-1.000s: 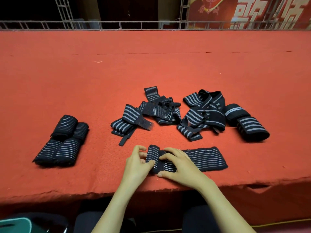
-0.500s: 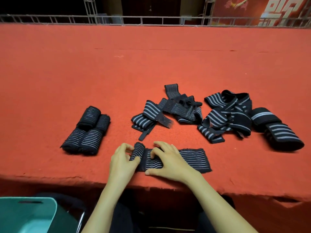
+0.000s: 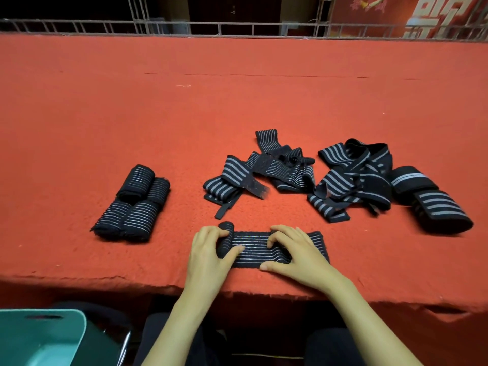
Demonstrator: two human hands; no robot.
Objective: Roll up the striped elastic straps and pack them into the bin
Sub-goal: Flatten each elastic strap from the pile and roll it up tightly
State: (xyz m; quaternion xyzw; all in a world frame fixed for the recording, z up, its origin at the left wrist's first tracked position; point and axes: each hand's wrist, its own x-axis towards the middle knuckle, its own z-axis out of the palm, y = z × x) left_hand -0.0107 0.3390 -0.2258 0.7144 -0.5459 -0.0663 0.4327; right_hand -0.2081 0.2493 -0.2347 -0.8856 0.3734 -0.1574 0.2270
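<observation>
A black strap with thin grey stripes [image 3: 257, 248] lies flat near the table's front edge, its left end wound into a small roll [image 3: 224, 240]. My left hand [image 3: 208, 256] grips that roll with fingers and thumb curled round it. My right hand [image 3: 295, 253] presses on the flat part of the strap, fingertips bent onto it and thumb along its near edge. Several finished rolls [image 3: 134, 206] lie bunched at the left. Loose tangled straps [image 3: 260, 169] [image 3: 351, 178] lie behind the hands. The teal bin [image 3: 39, 336] sits below the table at bottom left.
The red felt table [image 3: 237, 101] ends in a frayed front edge just behind my wrists. A wider folded strap [image 3: 433, 204] lies at the far right. A metal railing [image 3: 237, 26] runs along the table's back edge. My dark-clothed legs show below.
The view has shifted, bringing the teal bin into sight. The roll at the strap's left end has grown slightly under my left hand; my right hand has slid right along the flat part.
</observation>
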